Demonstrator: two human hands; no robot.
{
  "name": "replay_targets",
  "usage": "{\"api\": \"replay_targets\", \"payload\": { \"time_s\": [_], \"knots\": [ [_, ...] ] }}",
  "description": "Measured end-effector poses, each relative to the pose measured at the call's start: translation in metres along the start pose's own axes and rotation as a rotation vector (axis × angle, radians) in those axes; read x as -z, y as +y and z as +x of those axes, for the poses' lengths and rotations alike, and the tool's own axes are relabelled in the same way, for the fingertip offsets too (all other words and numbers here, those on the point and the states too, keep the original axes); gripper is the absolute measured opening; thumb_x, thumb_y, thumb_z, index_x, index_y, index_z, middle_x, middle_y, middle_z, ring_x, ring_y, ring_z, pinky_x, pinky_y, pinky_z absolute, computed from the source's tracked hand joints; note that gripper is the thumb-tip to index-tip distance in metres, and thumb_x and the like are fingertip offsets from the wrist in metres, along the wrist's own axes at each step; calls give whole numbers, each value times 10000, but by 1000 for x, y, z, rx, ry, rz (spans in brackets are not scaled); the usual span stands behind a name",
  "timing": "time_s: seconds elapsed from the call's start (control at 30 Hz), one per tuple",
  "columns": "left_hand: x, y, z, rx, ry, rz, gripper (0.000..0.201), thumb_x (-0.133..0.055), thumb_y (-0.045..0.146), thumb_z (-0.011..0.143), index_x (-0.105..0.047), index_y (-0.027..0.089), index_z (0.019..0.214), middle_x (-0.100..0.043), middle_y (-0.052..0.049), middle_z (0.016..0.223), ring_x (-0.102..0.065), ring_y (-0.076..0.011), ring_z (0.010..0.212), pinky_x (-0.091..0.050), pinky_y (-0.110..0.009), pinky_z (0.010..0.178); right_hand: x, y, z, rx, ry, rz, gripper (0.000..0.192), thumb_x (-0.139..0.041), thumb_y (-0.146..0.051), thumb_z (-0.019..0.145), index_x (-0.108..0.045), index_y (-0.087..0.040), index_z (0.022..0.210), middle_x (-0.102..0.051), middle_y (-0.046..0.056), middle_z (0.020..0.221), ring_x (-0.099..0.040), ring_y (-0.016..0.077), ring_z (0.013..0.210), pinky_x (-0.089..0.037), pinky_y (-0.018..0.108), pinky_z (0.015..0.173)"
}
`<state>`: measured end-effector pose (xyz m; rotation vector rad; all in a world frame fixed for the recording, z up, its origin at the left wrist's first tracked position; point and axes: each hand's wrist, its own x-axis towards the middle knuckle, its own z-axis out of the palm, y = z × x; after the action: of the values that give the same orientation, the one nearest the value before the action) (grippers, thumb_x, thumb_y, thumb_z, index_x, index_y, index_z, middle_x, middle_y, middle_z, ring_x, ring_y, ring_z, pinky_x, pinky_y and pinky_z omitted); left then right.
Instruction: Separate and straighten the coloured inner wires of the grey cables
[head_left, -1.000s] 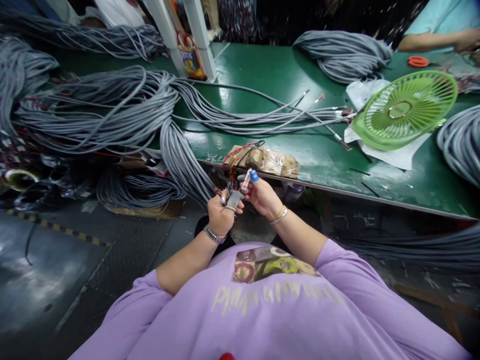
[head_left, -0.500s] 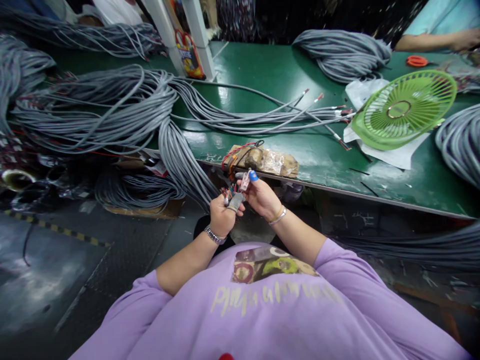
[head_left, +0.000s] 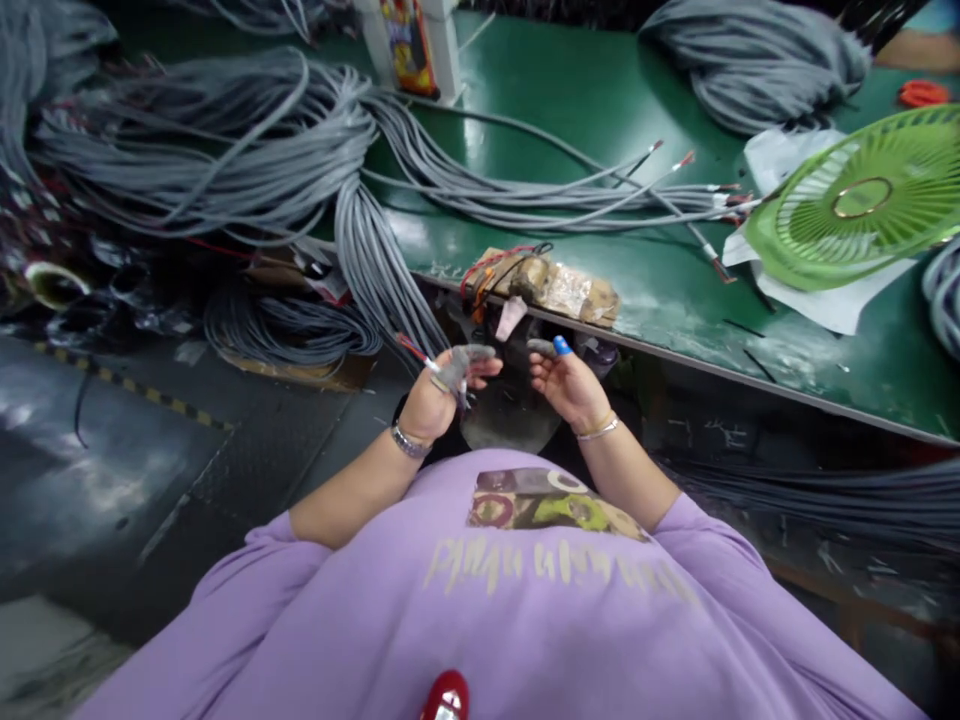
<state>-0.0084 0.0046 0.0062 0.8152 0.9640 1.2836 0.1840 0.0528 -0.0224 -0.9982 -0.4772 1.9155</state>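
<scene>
My left hand (head_left: 439, 392) has a grey covering on its thumb. A grey cable end (head_left: 430, 366) with a white band and bared red and white wires pokes out past the base of that thumb, lodged in the hand; its fingers stretch to the right. Across a gap, my right hand (head_left: 571, 388) is open and empty, with blue tape on a digit tip and another digit covered in grey. Between and above the hands, a pale pink tapered piece (head_left: 511, 318) sits at the table edge; its kind is unclear. Behind it is a taped cardboard bundle (head_left: 559, 288).
Large coils of grey cable (head_left: 210, 150) cover the left of the green table (head_left: 555, 90). Loose cable ends reach toward a green fan (head_left: 862, 197) on white paper. Orange-red scissor handles (head_left: 924, 94) and another coil (head_left: 757, 60) lie at the back right.
My hands have moved apart. My right hand has let go of the pale pink piece, now at the table edge. The cable end beside my left hand now points up and left. The view has shifted.
</scene>
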Motion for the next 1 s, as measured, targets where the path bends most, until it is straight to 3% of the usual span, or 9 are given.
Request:
{"api": "replay_targets", "payload": {
  "time_s": [0.07,0.17,0.3,0.43,0.77,0.9,1.0],
  "knots": [
    [-3,5,-5,-23,20,-56,427,-657,517,740,-703,154,960,-742,-108,995,-684,-231,998,-522,-268,730,12,0,-9,48,24,-31,302,-641,-472,821,-671,-178,882,-643,-8,739,-550,71,592,-432,185,527],
    [-5,13,-14,-7,94,-79,403,-586,523,805,-694,163,951,-739,-94,983,-692,-227,976,-520,-262,691,29,1,-23,95,63,-77,266,-676,-450,788,-648,-191,841,-639,-15,732,-544,73,589,-428,194,529],
    [-3,16,-28,-18,174,-78,409,-543,535,842,-679,154,906,-722,-68,817,-704,-173,733,-439,-198,491,47,8,-39,109,68,-135,249,-699,-414,751,-645,-195,855,-621,-23,722,-522,70,574,-416,196,521],
    [4,14,-42,-97,176,-37,364,-552,486,849,-672,146,900,-686,-42,728,-625,-98,523,-297,-151,367,57,15,-51,106,101,-139,185,-705,-332,726,-646,-193,834,-611,-29,708,-506,63,563,-406,190,512],
    [9,11,-69,-78,127,87,317,-671,434,749,-679,134,851,-669,-38,645,-533,-70,395,-201,-149,321,52,20,-72,115,82,-160,229,-754,-248,659,-643,-195,852,-592,-35,717,-477,57,553,-398,187,501],
    [7,6,-74,-59,105,137,331,-684,438,737,-687,132,863,-678,-42,645,-513,-71,382,-236,-168,326,47,24,-79,154,43,-195,253,-763,-249,649,-652,-193,868,-581,-40,712,-437,46,523,-384,190,493],
    [6,1,-76,15,69,200,328,-686,425,744,-679,126,878,-685,-42,654,-495,-62,375,-286,-176,347,37,24,-86,202,-27,-341,260,-746,-292,684,-669,-186,908,-554,-50,636,-383,43,480,-348,193,470]
  ]
}}
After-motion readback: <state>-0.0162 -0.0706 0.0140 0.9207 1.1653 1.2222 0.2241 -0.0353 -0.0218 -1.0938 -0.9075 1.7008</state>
